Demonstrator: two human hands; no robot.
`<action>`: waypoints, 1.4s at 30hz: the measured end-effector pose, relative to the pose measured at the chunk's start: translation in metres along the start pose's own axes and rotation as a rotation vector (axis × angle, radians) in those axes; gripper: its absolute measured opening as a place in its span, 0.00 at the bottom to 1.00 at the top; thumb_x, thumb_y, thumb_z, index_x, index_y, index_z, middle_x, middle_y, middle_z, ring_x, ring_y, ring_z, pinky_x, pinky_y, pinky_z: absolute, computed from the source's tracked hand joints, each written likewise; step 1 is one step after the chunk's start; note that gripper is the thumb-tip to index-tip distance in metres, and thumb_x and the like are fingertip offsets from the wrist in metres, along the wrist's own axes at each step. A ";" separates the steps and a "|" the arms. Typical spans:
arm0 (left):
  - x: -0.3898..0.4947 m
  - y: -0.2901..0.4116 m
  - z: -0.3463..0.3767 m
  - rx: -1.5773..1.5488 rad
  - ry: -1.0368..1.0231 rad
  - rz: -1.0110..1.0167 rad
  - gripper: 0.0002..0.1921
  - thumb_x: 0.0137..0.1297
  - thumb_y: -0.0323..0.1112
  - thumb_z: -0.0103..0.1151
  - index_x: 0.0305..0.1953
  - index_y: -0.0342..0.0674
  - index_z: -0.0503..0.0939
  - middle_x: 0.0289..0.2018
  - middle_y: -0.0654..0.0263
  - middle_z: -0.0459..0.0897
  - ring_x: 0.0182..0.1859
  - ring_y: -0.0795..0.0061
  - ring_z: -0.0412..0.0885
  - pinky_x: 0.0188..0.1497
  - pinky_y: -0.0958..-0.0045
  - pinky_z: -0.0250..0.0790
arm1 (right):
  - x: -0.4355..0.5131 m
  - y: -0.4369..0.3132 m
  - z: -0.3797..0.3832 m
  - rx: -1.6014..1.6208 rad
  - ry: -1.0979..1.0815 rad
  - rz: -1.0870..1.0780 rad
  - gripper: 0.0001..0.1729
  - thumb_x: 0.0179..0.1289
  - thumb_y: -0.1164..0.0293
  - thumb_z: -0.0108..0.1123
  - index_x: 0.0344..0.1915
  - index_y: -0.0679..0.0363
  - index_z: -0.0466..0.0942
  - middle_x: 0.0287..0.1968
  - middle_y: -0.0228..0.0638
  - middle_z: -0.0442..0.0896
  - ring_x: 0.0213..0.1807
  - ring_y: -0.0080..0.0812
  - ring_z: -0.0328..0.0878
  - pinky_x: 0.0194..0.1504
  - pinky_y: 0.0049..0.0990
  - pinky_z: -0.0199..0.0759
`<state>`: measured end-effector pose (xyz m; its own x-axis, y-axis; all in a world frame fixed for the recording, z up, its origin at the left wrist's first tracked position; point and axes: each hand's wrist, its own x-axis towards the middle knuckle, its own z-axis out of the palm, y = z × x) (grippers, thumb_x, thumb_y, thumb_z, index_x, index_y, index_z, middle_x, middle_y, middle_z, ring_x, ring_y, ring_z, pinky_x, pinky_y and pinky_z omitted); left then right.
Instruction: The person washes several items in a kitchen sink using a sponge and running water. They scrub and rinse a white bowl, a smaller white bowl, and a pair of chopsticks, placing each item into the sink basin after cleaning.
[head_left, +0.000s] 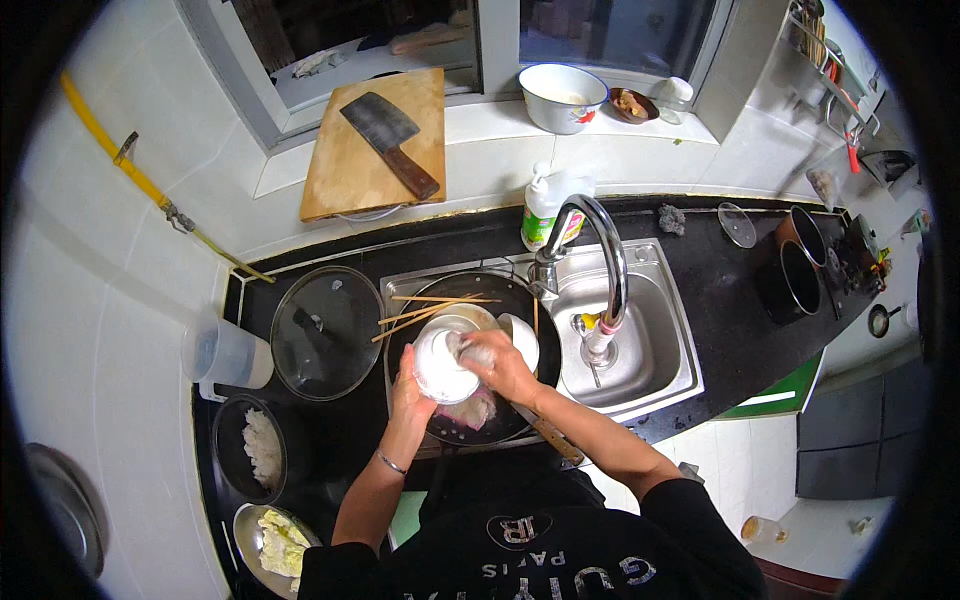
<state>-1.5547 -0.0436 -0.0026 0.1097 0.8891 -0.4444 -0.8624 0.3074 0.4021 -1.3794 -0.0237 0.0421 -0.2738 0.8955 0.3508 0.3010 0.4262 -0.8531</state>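
My left hand (411, 384) grips the side of a white bowl (444, 379), which is turned so its base shows. My right hand (499, 364) presses a greyish scrubber or cloth (469, 351) against this bowl; what it is exactly, I cannot tell. Both hands are over a large black wok (550, 352) set across the left sink basin. Other white bowls (523, 337) lie in the wok, behind and beside the held one. Wooden chopsticks (420, 311) rest across its far left rim. A pinkish-white cloth (471, 411) lies low in it, and a wooden handle (559, 441) sticks out at the near right.
A steel faucet (619, 255) arches over the right sink basin (660, 330). A glass lid (326, 334), a plastic jug (232, 352), a pot of rice (262, 450) and a bowl of cabbage (281, 547) stand left. A cleaver (386, 135) lies on a cutting board (330, 172) by the window.
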 end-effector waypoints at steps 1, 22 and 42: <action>0.000 -0.002 0.002 0.025 -0.008 -0.054 0.26 0.64 0.51 0.51 0.55 0.36 0.70 0.52 0.60 0.76 0.54 0.62 0.74 0.57 0.58 0.66 | 0.000 -0.001 -0.001 -0.005 0.041 0.154 0.12 0.54 0.69 0.64 0.38 0.63 0.79 0.49 0.39 0.74 0.51 0.42 0.71 0.53 0.32 0.65; -0.008 -0.011 0.008 -0.063 -0.063 0.037 0.28 0.66 0.54 0.44 0.58 0.38 0.67 0.55 0.61 0.73 0.57 0.63 0.71 0.61 0.59 0.61 | -0.011 -0.023 0.007 0.028 0.079 -0.050 0.15 0.62 0.71 0.54 0.49 0.60 0.75 0.56 0.43 0.73 0.63 0.41 0.65 0.63 0.36 0.56; -0.015 0.002 0.039 0.325 0.191 0.018 0.32 0.64 0.61 0.44 0.59 0.42 0.65 0.56 0.58 0.71 0.59 0.61 0.69 0.60 0.56 0.63 | 0.015 -0.005 -0.006 0.942 0.144 0.834 0.17 0.57 0.61 0.64 0.38 0.65 0.78 0.33 0.37 0.81 0.35 0.27 0.79 0.37 0.28 0.76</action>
<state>-1.5384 -0.0429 0.0362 -0.0249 0.8253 -0.5642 -0.6583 0.4112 0.6305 -1.3797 -0.0117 0.0533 -0.1954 0.8783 -0.4363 -0.4472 -0.4757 -0.7574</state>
